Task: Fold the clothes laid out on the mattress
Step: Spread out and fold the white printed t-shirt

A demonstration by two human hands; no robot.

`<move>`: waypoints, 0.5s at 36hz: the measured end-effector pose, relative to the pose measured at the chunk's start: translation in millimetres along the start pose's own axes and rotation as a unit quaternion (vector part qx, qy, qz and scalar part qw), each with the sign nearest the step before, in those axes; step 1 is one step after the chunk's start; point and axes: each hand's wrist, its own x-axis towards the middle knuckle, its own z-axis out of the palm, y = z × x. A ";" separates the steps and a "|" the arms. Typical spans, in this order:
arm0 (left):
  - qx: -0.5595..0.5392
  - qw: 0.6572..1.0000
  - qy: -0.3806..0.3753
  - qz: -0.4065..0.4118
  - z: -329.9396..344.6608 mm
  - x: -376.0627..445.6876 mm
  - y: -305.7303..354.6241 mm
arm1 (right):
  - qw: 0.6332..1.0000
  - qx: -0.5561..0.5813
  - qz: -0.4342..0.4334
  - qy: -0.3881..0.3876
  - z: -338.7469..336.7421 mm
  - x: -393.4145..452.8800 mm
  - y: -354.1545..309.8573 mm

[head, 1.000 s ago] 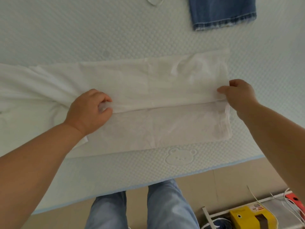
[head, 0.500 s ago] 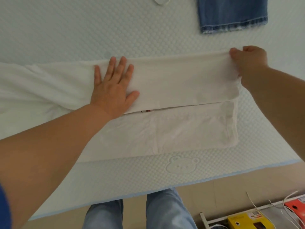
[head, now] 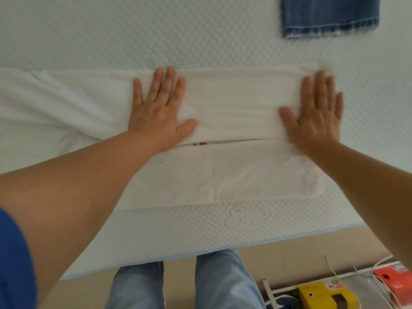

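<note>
Two garments lie on the one pale, dimpled mattress [head: 111,30]: a white garment [head: 234,103] spread across the middle, and a piece of blue denim [head: 330,16] at the far right, well apart from the white one. Two hands are at work, both on the white cloth. The left hand [head: 159,112] lies flat with its fingers straight and slightly spread, thumb out to the side, palm down on the folded-over upper layer; the right hand [head: 316,114] lies flat in the same way near that layer's right end, its fingertips a little blurred. The folded layer runs between and under both palms, its near edge at the heels of the hands, with a lower layer showing nearer the mattress edge. A small red-and-dark mark peeps out at that seam (too small to read). The white garment runs off the left edge, and the denim is cut off at the top. A bear outline [head: 246,218] is pressed into the mattress near its front edge. Below, on the floor, stand one yellow box [head: 321,294] and one red box [head: 396,284], both partly cut off.
</note>
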 end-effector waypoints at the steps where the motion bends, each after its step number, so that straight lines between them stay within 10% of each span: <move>1: 0.002 1.000 -0.007 -0.002 -0.9 0.0 0.4 | 1.000 0.000 0.023 -0.004 -2.1 -1.1 8.2; 10: -0.142 0.990 0.008 -0.018 -42.5 -27.9 -11.5 | 0.999 -0.015 -0.016 -0.035 -35.8 -32.9 -26.2; 18: -0.224 0.927 0.143 -0.265 -43.0 -139.5 -83.8 | 0.979 0.156 -0.114 -0.059 -22.7 -84.0 -193.9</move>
